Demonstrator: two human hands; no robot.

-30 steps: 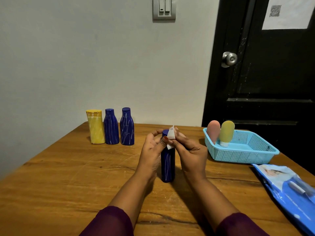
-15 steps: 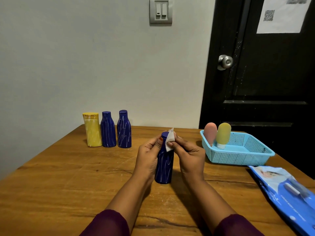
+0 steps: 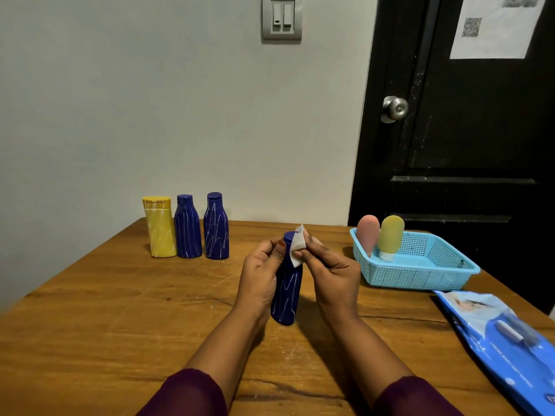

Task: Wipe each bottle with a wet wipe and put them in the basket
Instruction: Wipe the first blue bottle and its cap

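By the wall the yellow bottle, a blue bottle and its twin stand waiting. Our left hand curls round the held bottle, now tipped slightly above the table. Our right hand pinches the wet wipe, which has slid from cap to neck, so we judge wiping has only begun. The basket holds two tubes.

— What is on the black door?
— A round metal knob at its left edge, and a white sheet with a QR code near its top.
— And left of the door?
— A pale wall with a two-rocker switch plate. A scratched wooden tabletop stands in front of the door.
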